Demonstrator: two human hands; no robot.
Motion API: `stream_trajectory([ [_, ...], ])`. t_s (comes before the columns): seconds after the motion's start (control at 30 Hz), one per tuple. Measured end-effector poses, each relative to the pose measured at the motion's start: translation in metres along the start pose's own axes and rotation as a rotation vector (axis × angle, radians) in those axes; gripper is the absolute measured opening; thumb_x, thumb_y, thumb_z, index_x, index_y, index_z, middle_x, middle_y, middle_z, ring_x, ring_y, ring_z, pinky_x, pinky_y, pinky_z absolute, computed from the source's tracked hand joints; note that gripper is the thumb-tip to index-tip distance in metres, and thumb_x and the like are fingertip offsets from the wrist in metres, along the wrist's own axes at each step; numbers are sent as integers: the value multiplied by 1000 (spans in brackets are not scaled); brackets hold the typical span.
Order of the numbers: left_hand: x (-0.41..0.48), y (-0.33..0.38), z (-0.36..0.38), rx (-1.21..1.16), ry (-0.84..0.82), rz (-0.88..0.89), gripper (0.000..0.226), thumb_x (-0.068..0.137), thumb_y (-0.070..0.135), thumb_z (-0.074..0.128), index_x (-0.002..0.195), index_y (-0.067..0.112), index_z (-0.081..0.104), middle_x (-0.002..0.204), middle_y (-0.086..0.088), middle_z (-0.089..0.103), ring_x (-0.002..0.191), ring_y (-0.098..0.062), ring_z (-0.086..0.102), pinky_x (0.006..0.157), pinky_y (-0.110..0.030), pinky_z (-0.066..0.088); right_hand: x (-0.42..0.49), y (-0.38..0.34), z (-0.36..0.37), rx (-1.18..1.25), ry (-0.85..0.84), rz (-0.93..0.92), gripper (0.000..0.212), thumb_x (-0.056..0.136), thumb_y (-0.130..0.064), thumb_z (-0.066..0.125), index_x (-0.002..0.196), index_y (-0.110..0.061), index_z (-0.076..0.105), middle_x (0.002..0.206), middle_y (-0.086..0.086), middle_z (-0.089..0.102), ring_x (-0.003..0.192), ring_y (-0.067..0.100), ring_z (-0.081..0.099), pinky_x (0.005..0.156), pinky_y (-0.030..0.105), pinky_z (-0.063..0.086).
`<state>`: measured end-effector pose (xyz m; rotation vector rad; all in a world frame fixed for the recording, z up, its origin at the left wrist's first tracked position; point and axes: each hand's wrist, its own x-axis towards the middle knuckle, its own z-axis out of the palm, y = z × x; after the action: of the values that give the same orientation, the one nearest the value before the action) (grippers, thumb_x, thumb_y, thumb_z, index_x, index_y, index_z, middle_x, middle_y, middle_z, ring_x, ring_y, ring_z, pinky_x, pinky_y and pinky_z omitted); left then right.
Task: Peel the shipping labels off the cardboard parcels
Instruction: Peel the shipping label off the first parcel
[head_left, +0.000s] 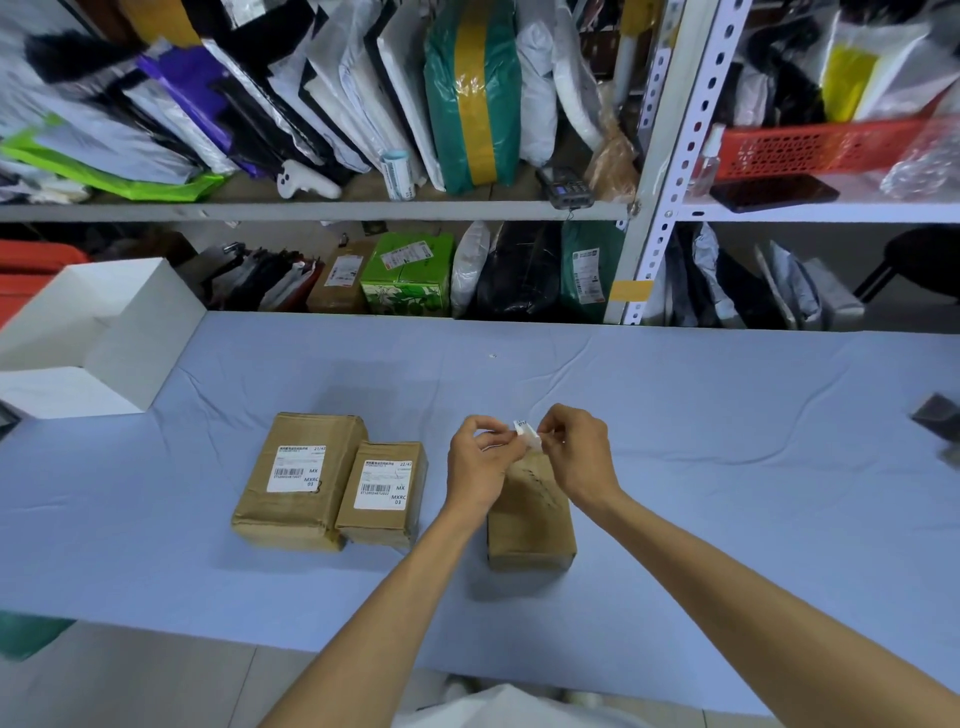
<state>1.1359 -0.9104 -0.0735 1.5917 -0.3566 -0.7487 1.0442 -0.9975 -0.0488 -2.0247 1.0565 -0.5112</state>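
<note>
Cardboard parcel (530, 525), its top bare, lies on the blue tabletop (727, 467). Left hand (478, 460) and right hand (576, 449) pinch a crumpled white label (527, 432) above its twelve o'clock edge. At nine o'clock, a larger parcel (291, 519) and a smaller parcel (379, 525) carry labels reading "MX MXRC 03".

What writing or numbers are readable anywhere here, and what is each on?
"21/42", "MX", "MXRC 03": left white label on the larger brown cardboard parcel.
"22/42", "MX", "MXRC 03": middle white label on the smaller brown cardboard parcel beside it.
Barcode digits and small print on both: blurred.
Crumpled white label pinched by left hand and right hand: unreadable.
Labels on the shelf parcels: too small.
</note>
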Motion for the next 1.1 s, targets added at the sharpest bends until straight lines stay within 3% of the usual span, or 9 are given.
stream_trajectory([
  [0.1,0,4,-1,-76,-56,-34,41,73,16,81,108,23,60,90,-8,73,92,-23,71,87,-32,56,-2,5,-2,32,8,-54,17,83,4,54,72,-7,60,64,5,60,64,24,57,62,41,51],
  [0.2,0,5,0,39,-43,30,16,77,16,77,89,25,72,87,-3,73,92,-20,69,87,-33,57,-7,3,-1,113,-34,-84,15,83,3,55,87,-11,60,65,8,64,61,24,60,59,34,50],
  [0.27,0,6,1,145,2,80,9,77,18,77,77,25,70,84,2,72,87,-13,68,81,-25,54,-9,2,-1,138,-53,-96,22,82,5,54,95,-12,59,66,7,65,61,19,60,58,27,48],
  [0.4,-1,7,5,296,21,134,8,79,22,76,76,22,69,92,-2,68,83,-8,66,71,-13,46,-3,7,-4,73,-77,-143,25,75,8,54,77,-12,68,63,-3,65,60,7,58,58,25,47],
  [0.57,-4,10,9,306,-59,110,7,81,24,75,81,19,71,84,5,71,85,-10,66,69,-12,47,2,10,-14,77,-63,-80,20,74,6,62,74,-11,73,65,-1,67,59,7,60,57,22,50],
  [0.67,-5,6,9,250,-128,86,11,80,29,76,84,19,72,86,6,72,90,-13,67,80,-25,55,4,11,-18,92,-29,-28,20,75,5,63,78,-9,77,71,-1,66,65,8,61,61,15,50],
  [0.9,-2,5,15,172,40,8,9,78,24,78,80,19,71,82,8,70,85,-6,65,75,-19,48,5,-2,-12,139,-88,-30,35,78,7,50,100,-5,75,95,7,73,89,15,68,81,21,53],
  [1.0,0,3,11,106,61,-44,25,74,23,81,93,19,66,92,4,71,91,-11,66,82,-27,53,8,2,-13,235,-100,-30,32,82,7,54,103,-7,73,86,8,74,79,14,71,82,33,58],
  [1.1,-1,4,9,109,34,-48,30,74,17,81,101,16,66,95,0,72,91,-13,68,79,-25,56,13,9,-17,244,-103,-2,19,78,-6,74,96,-8,74,79,5,73,69,16,71,75,36,60],
])
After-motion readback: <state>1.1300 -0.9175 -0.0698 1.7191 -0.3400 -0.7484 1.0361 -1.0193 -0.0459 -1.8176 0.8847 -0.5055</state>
